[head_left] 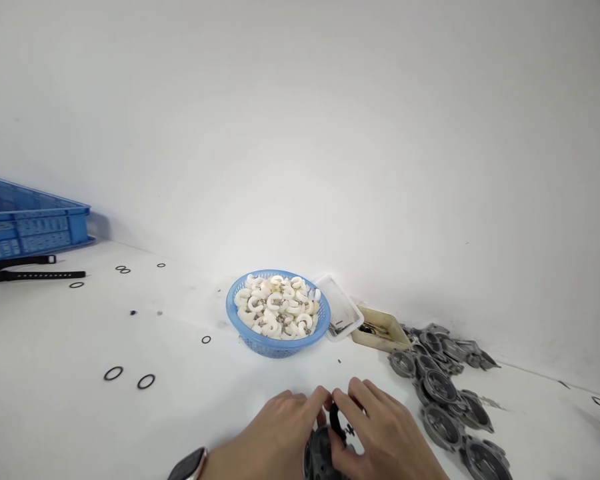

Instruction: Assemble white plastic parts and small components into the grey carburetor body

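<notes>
While the right hand (383, 427) pinches the black curved piece (335, 420), even pressure against the dark housing (323, 457) between both hands should limit slip; left hand (283, 427) close beside, grip unclear.

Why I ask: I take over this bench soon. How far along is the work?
Seemingly partway through one piece. Done: nothing certain; I can't tell whether the grey housings are finished or waiting. In hand: a dark part and black curved piece, between left hand and right hand. Probably left: the white curved pieces filling the blue basket, perhaps the loose black rings.
</notes>
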The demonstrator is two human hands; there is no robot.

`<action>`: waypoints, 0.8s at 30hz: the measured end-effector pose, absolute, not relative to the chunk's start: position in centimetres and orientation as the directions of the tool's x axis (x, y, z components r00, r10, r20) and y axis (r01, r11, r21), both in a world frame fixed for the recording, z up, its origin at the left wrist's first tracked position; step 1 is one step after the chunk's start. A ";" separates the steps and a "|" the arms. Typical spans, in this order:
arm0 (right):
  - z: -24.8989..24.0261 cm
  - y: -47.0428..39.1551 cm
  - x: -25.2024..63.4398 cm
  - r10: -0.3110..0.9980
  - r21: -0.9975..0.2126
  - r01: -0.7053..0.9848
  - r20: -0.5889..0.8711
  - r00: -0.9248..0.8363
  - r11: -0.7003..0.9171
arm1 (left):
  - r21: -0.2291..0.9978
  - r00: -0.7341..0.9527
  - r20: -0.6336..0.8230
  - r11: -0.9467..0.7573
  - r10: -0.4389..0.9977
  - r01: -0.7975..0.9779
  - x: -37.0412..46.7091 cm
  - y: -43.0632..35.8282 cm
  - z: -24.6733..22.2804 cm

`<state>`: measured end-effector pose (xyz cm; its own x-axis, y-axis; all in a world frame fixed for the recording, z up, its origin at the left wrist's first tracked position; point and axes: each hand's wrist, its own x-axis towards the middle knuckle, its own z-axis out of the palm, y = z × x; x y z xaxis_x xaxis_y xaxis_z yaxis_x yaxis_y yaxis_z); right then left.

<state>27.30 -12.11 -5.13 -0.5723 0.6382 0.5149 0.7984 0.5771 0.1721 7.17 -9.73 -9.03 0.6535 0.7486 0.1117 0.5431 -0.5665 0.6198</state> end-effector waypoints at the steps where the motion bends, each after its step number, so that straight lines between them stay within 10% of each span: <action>1: -4.9 -12.1 27.4 0.649 0.164 0.796 0.496 -0.577 0.583 | 0.643 0.654 0.114 -0.558 0.747 0.525 7.0 -9.8 -8.8; 11: -1.3 -12.4 27.4 0.460 0.352 0.632 0.461 -0.759 0.690 | 0.884 0.473 0.303 -0.429 0.828 0.185 7.0 -9.6 -6.0; 15: -0.3 -12.5 28.4 0.671 -0.136 0.693 0.436 -0.600 0.708 | 0.787 0.465 0.467 -0.593 0.752 0.171 6.8 -9.1 -6.8; 19: -0.6 -11.5 30.3 0.871 -0.756 0.515 0.148 -0.468 0.405 | 0.337 0.561 0.674 -0.875 0.481 0.347 6.2 -9.3 -7.5; 24: -2.4 -10.4 31.1 0.837 -0.947 0.249 0.037 -0.546 0.204 | 0.054 0.652 0.682 -0.912 0.331 0.406 6.0 -9.3 -7.6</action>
